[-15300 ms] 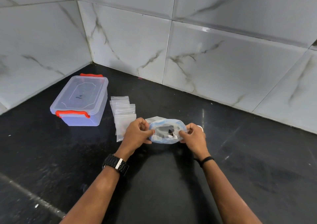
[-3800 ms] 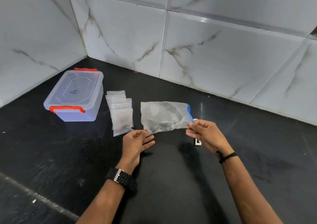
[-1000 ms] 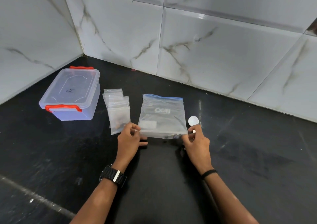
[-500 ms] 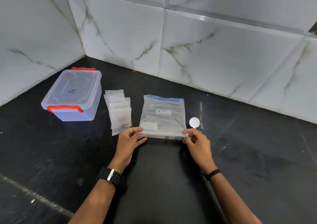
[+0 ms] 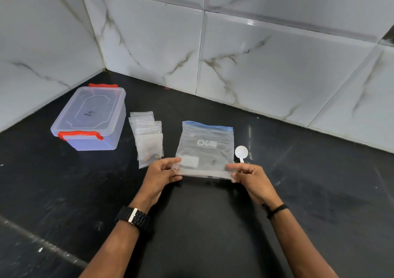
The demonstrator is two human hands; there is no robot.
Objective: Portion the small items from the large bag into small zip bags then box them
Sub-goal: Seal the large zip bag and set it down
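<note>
In the head view, the large bag (image 5: pixel 205 150) is held flat just above the black tabletop (image 5: pixel 309 182) by its near edge, its blue zip strip turned toward the tiled wall (image 5: pixel 266 64); its near left corner is pinched by the left hand (image 5: pixel 161 176), its near right corner by the right hand (image 5: pixel 253 178); a few dark small items can be made out through the plastic near the held edge; a stack of small zip bags (image 5: pixel 147 137) lies just left of it, the nearest one holding dark pieces; a clear box (image 5: pixel 91 118) with red latches stands closed farther left; a white scoop (image 5: pixel 241 152) lies just right of the bag, its handle partly hidden by the right hand.
</note>
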